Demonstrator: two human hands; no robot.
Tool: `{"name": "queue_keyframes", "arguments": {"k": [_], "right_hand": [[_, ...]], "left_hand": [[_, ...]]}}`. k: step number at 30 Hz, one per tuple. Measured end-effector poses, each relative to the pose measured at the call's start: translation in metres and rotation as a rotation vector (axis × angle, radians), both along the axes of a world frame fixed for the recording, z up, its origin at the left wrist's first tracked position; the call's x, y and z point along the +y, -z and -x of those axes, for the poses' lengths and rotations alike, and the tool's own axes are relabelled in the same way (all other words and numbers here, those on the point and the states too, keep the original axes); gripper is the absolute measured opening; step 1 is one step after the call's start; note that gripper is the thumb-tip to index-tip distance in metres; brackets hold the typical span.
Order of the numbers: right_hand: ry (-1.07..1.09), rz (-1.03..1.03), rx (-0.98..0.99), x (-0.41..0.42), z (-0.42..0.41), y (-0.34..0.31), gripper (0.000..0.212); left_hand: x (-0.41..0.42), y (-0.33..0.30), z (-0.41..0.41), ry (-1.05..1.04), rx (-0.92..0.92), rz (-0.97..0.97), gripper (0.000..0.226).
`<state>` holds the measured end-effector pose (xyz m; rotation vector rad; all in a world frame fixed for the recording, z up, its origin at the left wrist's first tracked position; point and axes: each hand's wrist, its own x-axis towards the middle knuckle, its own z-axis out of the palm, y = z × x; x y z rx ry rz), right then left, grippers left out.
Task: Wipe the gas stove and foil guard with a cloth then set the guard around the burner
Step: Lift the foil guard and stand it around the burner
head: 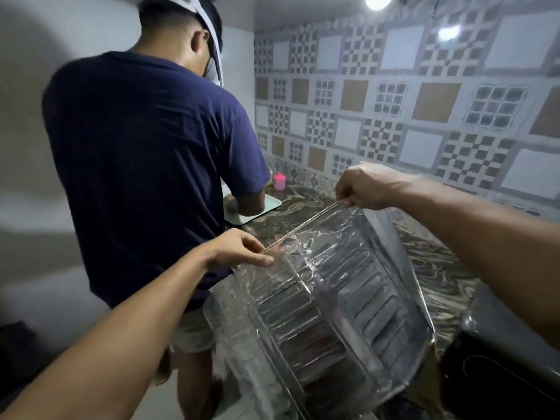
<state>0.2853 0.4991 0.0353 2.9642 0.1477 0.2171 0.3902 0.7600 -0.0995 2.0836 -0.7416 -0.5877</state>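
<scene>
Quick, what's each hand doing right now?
Left hand: pinches the foil guard at its top edge.
Right hand: grips the same edge, farther along.

Glossy ribbed metal foil guard (333, 298); polished marbled countertop (303, 207).

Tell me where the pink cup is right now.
In the head view, the pink cup stands on the marble counter at the tiled wall, just right of the other person's elbow and left of the right hand.

We have one head-worn wide-angle view, looking forward and down, close over the marbled counter (303, 207), facing the tiled wall (394, 101).
</scene>
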Motion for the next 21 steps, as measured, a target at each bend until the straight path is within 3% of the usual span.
{"name": "queue_keyframes", "arguments": {"k": [2,6,9,14,21], "right_hand": [[0.035,0.043,-0.044,-0.006,0.001,-0.013,0.011],[0.084,0.166,-0.095,-0.014,0.01,-0.039,0.016],[0.117,0.271,-0.168,-0.016,0.022,-0.055,0.011],[0.171,0.221,-0.279,-0.019,0.035,-0.059,0.017],[0.269,0.199,-0.361,-0.029,0.047,-0.061,0.016]], "left_hand": [[0.017,0.008,-0.007,-0.026,-0.028,-0.077,0.038],[0.039,0.025,-0.011,0.002,-0.012,-0.125,0.032],[0.039,0.037,-0.014,-0.022,-0.119,-0.127,0.024],[0.029,0.031,-0.022,-0.345,-0.366,-0.069,0.021],[0.024,0.005,-0.024,-0.448,-0.476,0.039,0.021]]}}
